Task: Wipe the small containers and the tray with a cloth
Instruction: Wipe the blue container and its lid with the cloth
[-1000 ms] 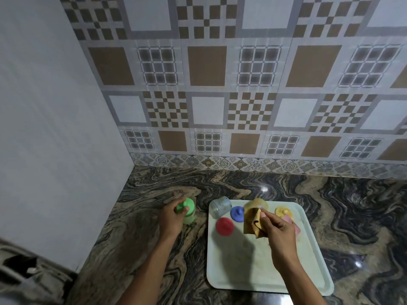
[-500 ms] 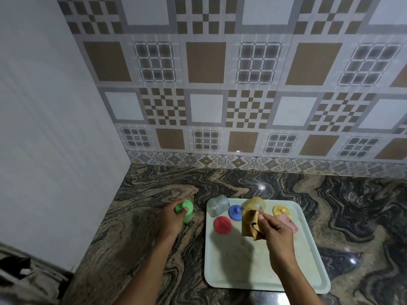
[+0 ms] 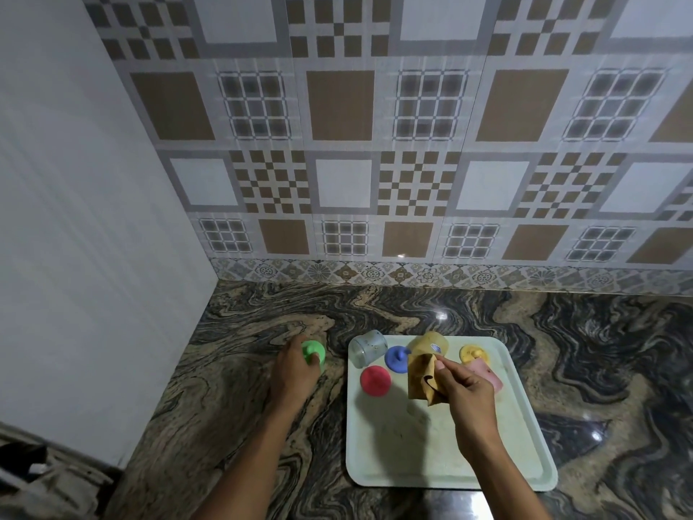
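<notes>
fingers (image 3: 440, 364) pinch cloth (image 3: 423, 377) amid lidded containers (image 3: 375, 380) crowding tray (image 3: 431, 456).

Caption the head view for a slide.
Left hand grips green-lidded container on marble counter; right hand holds tan cloth over white tray.

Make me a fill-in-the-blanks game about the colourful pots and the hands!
1. The right hand holds a brown ____.
2. The left hand rests on the pot with the ____ lid, off the tray.
3. Beside the red lid sits a ____ lid with a knob.

Missing words: cloth; green; blue
</notes>
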